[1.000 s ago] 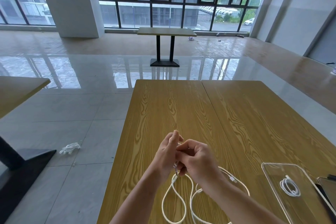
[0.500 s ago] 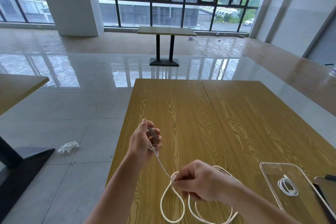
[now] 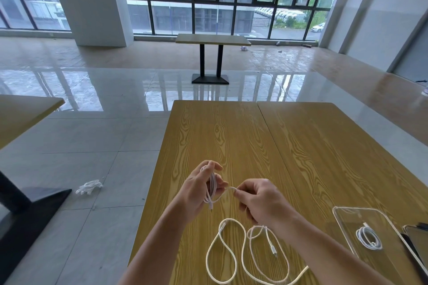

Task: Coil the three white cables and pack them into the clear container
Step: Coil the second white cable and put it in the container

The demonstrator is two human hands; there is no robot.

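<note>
Head view shows three white cables: one wound round the left hand [image 3: 199, 188], whose curled fingers [image 3: 214, 166] grip the loops; its free end runs toward 3 o'clock into the pinching fingertips of the right hand [image 3: 259, 199]. A loose cable [image 3: 243, 254] sprawls on the wooden table [image 3: 231, 136] at 6 o'clock of the hands. A coiled cable [image 3: 369, 238] lies inside the one clear container [image 3: 342, 217], at 4 o'clock.

The right hand [image 3: 259, 201] has risen beside the left hand [image 3: 199, 188], shortening the cable [image 3: 212, 188].
</note>
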